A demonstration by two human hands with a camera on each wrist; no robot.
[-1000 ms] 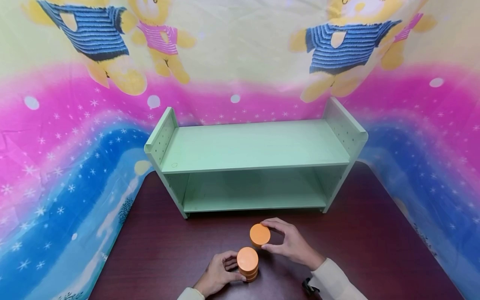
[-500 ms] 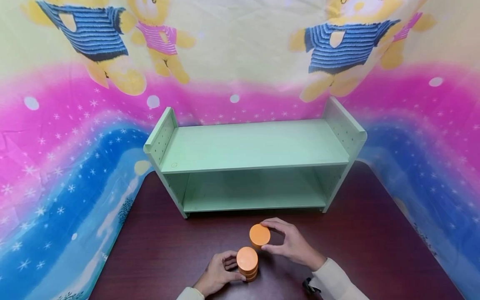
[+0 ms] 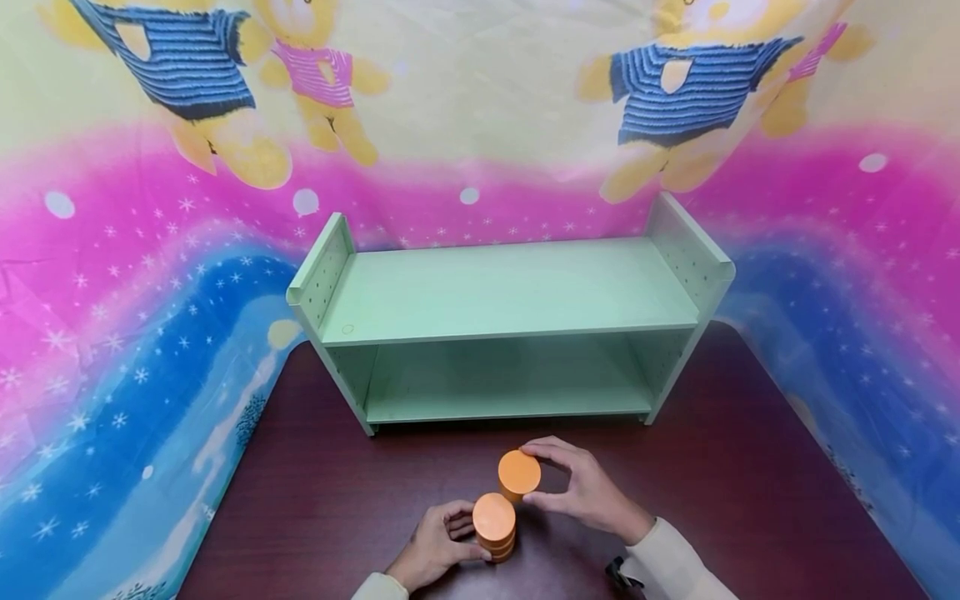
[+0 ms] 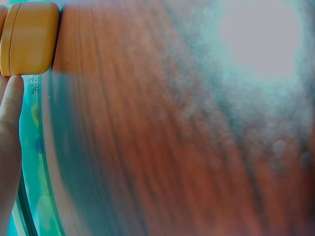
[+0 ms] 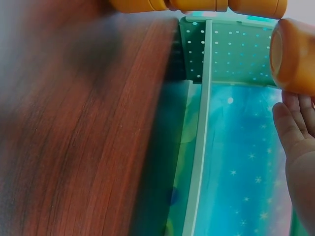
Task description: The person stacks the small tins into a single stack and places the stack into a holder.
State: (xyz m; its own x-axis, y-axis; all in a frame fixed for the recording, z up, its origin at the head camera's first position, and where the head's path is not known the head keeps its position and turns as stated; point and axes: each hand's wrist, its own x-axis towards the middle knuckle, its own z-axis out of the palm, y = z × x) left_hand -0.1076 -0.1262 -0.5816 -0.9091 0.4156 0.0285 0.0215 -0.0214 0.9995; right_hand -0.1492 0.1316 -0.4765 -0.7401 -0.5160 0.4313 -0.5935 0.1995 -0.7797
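Several orange round lidded jars stand in an upright stack [image 3: 494,521] on the table, near its front. My left hand [image 3: 435,546] holds this stack from the left, with the thumb low at its front. In the left wrist view, a fingertip touches an orange jar [image 4: 32,39] by its lid seam. Just behind and right of the stack, my right hand [image 3: 585,492] pinches another orange jar [image 3: 519,472] between thumb and fingers. The right wrist view shows this jar [image 5: 298,56] off the table, about level with the stack's top, its recessed base visible.
A pale green two-tier shelf [image 3: 510,292] stands behind the hands on the dark red-brown table [image 3: 300,517]. Its raised side panels [image 3: 690,250] have rows of small holes. A printed cloth [image 3: 480,83] with bears and snowflakes hangs around the back and sides.
My right hand and its jar have shifted very slightly towards the stack. My left hand and the stack stay where they were.
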